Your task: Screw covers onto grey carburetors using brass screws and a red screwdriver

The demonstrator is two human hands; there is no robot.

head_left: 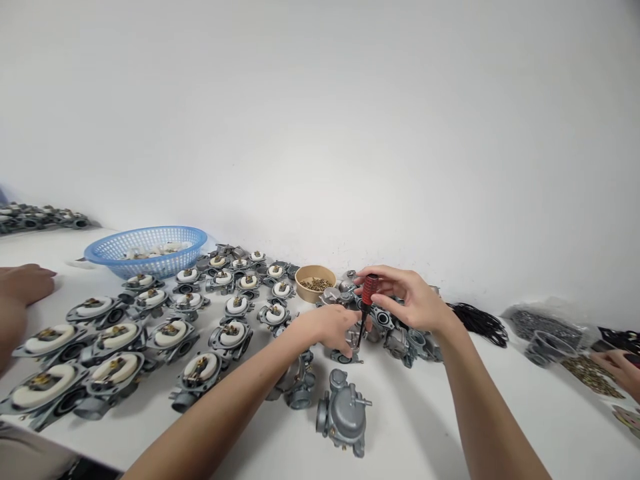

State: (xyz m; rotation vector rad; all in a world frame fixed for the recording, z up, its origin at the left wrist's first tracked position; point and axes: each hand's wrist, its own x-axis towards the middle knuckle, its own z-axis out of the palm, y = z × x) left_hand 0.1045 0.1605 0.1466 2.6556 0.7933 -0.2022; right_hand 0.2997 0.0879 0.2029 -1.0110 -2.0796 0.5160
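My right hand (407, 299) grips a screwdriver with a red handle (369, 288), held upright with its tip down on a grey metal carburetor body (350, 340). My left hand (330, 327) holds that carburetor body steady on the white table (425, 427). A small tan bowl of brass screws (315, 283) sits just behind my hands. More grey carburetor bodies (345, 413) lie in front of and beside my hands.
Several carburetors with white floats (115, 367) stand in rows on the left. A blue basket (147, 250) sits behind them. Black rubber rings (480, 323) and bags of parts (545, 327) lie at the right. Other people's hands appear at far left (23, 287) and far right (620, 370).
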